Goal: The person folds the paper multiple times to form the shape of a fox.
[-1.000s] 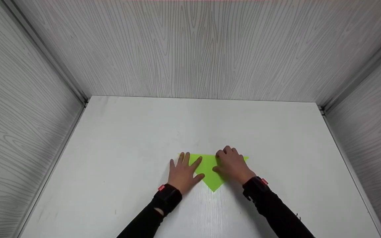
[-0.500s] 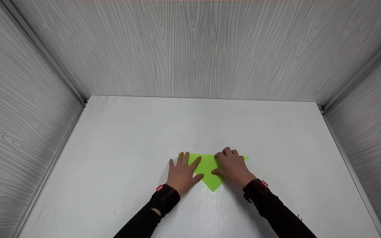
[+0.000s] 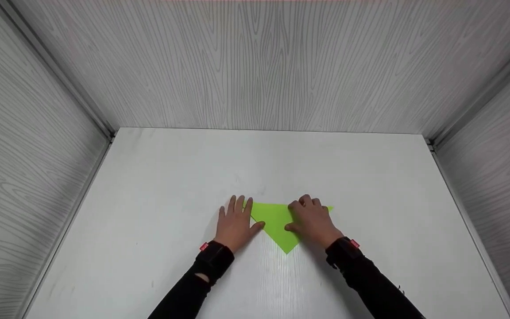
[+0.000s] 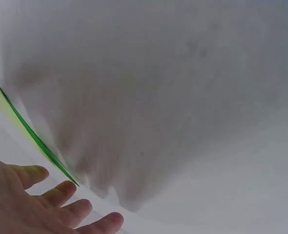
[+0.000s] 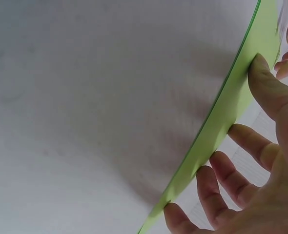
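Observation:
A bright green sheet of paper (image 3: 275, 219), folded into a triangle, lies on the white table with one corner pointing toward me. My left hand (image 3: 235, 226) rests at its left corner, fingers spread and thumb near the slanting edge. On the right half, my right hand (image 3: 314, 225) presses the paper down, its fingertips along the far edge and its thumb on the surface. Those fingertips meet the green paper (image 5: 217, 119) in the right wrist view. In the left wrist view, a narrow strip of the paper (image 4: 22, 122) shows beside the left fingers.
The white tabletop (image 3: 171, 177) surrounds the paper. Grey wood-grain panels rise behind it (image 3: 259, 66) and along both sides. Each wrist wears a black band (image 3: 214, 261).
My left hand has slid left and slightly away from me toward the paper's left corner, uncovering more of the sheet. My right hand has stayed almost in place.

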A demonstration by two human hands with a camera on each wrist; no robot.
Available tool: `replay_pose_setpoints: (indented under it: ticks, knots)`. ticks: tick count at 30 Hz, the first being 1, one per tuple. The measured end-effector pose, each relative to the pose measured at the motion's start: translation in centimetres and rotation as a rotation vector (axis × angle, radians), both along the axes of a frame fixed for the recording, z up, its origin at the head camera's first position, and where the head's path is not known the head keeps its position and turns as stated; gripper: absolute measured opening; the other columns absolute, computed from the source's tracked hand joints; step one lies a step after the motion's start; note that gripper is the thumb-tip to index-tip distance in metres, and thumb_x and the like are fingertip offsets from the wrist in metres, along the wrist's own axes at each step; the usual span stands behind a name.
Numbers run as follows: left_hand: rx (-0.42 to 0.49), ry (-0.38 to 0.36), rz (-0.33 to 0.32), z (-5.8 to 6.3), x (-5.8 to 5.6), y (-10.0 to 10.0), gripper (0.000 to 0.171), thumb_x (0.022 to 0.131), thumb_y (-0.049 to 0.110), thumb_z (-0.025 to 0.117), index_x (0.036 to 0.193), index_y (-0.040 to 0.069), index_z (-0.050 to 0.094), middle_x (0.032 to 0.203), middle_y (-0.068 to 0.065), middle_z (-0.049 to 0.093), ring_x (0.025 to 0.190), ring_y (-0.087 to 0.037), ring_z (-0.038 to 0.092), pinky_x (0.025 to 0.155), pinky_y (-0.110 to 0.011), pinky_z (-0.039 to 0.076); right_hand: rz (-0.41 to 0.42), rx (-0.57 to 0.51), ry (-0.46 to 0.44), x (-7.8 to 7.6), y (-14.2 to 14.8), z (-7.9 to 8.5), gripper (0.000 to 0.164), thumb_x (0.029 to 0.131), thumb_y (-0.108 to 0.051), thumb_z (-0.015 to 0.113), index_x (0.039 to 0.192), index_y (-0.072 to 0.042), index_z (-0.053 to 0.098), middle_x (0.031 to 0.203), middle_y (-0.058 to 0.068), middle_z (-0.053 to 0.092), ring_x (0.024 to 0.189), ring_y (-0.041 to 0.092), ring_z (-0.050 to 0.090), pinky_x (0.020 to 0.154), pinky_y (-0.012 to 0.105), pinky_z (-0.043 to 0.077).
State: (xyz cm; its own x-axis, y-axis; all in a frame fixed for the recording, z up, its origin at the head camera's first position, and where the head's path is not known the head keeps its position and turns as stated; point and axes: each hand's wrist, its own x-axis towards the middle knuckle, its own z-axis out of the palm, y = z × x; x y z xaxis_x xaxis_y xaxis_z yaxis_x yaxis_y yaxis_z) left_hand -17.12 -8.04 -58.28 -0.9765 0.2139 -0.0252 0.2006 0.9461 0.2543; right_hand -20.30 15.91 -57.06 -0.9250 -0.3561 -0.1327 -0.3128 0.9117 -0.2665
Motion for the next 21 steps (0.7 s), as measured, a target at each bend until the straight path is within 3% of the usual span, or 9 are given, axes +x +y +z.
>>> replay_pose_setpoints:
  ticks: [7, 14, 21]
  knots:
    - [-0.03, -0.014, -0.091, -0.2, -0.5, 1.6, 0.081, 0.101, 0.067, 0.055, 0.161, 0.014, 0.044, 0.173, -0.013, 0.035, 0.163, -0.039, 0.027, 0.124, -0.07, 0.03, 0.0, 0.034, 0.0, -0.1, 0.0, 0.2, 0.056, 0.09, -0.047, 0.082, 0.13, -0.011, 0.067, 0.133, 0.019, 0.058, 0.124, 0.048, 0.055, 0.093, 0.063, 0.057]
    - [-0.036, -0.045, -0.104, -0.6, -0.5, 3.1, 0.079, 0.1, 0.071, 0.051, 0.161, 0.021, 0.045, 0.172, -0.016, 0.034, 0.162, -0.04, 0.028, 0.126, -0.069, 0.027, 0.012, 0.044, -0.002, -0.1, -0.2, 0.1, 0.059, 0.091, -0.049, 0.081, 0.132, -0.009, 0.065, 0.133, 0.02, 0.057, 0.122, 0.047, 0.056, 0.092, 0.061, 0.058]
    - [-0.043, -0.009, -0.088, -1.3, -0.6, 3.1, 0.076, 0.099, 0.071, 0.053, 0.16, 0.025, 0.047, 0.171, -0.014, 0.037, 0.16, -0.04, 0.033, 0.123, -0.071, 0.031, 0.012, 0.027, -0.001, -0.1, -0.2, 0.2, 0.058, 0.09, -0.047, 0.082, 0.13, -0.009, 0.065, 0.132, 0.02, 0.056, 0.122, 0.048, 0.055, 0.092, 0.061, 0.057]
